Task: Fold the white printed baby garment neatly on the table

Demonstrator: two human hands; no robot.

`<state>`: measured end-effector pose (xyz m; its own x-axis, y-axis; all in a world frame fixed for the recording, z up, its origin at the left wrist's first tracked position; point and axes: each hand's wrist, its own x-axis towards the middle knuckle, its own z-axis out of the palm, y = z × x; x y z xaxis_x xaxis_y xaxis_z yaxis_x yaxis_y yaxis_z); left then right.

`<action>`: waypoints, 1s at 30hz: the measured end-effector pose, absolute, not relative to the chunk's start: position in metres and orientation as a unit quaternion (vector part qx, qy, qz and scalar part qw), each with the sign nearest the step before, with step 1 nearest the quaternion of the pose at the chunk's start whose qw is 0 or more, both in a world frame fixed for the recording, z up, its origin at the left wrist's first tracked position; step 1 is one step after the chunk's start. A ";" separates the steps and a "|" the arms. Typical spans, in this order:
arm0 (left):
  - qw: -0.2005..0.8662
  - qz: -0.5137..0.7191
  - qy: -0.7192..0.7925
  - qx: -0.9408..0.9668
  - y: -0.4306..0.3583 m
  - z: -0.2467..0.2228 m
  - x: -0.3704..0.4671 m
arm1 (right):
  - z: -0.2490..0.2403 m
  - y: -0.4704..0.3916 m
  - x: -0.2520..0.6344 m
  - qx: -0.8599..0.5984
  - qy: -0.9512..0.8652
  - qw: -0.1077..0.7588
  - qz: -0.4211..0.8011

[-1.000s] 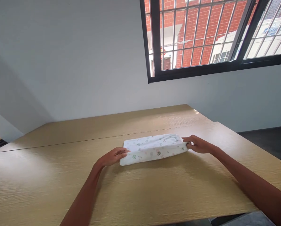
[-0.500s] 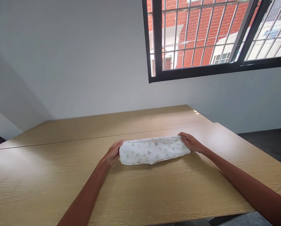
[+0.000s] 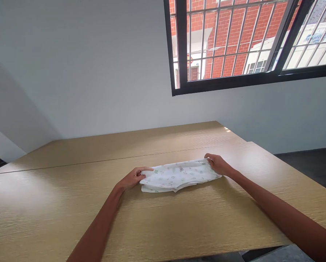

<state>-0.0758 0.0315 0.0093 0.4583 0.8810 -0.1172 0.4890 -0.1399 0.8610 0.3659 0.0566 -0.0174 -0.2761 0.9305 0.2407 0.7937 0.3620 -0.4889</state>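
Observation:
A white cloth (image 3: 179,174) with small printed figures lies folded in a long strip on the wooden table (image 3: 174,225). My left hand (image 3: 134,177) grips its left end, thumb and fingers pinching the edge, with the index finger stretched along the top. At the other end, my right hand (image 3: 217,163) is closed on the upper right corner, its fingertips partly hidden. Layers of the cloth show separated along the lower left edge, and a small point sticks out at the middle of the near edge.
Behind the table rises a pale wall (image 3: 111,72) with a barred, black-framed window (image 3: 228,80) at the upper right. A seam crosses the tabletop beyond the cloth. Something grey (image 3: 283,254) shows below the table's front edge.
My left hand has shifted its hold, its index finger now reaching over the top of the cloth. The left end has loosened into visible layers. My right hand has moved slightly left.

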 end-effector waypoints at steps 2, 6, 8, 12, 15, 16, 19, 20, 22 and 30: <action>0.461 0.192 0.474 0.725 0.031 0.011 -0.077 | -0.017 0.058 0.366 -0.553 -0.792 0.227 0.123; 0.400 0.192 0.497 0.745 0.029 0.016 -0.070 | -0.016 0.057 0.364 -0.575 -0.793 0.180 0.089; 0.346 0.217 0.507 0.759 0.029 0.014 -0.065 | -0.015 0.055 0.361 -0.590 -0.788 0.160 0.069; 0.165 0.223 0.517 0.810 0.023 0.007 -0.053 | -0.013 0.044 0.352 -0.620 -0.772 0.134 0.021; 0.050 0.218 0.495 0.840 0.012 0.004 -0.034 | -0.010 0.034 0.345 -0.635 -0.760 0.135 -0.028; 0.046 0.215 0.482 0.848 0.009 0.004 -0.023 | -0.009 0.031 0.341 -0.631 -0.762 0.140 -0.046; 0.097 0.176 0.437 0.877 0.003 0.000 0.021 | -0.007 0.025 0.316 -0.564 -0.805 0.174 -0.058; 0.110 0.157 0.419 0.887 0.004 -0.002 0.038 | -0.007 0.023 0.303 -0.529 -0.825 0.193 -0.033; 0.125 0.129 0.387 0.904 0.007 -0.006 0.070 | -0.009 0.021 0.273 -0.468 -0.851 0.230 0.054; 0.110 0.090 0.440 0.887 0.016 -0.026 0.067 | -0.028 0.026 0.284 -0.456 -0.875 0.109 0.123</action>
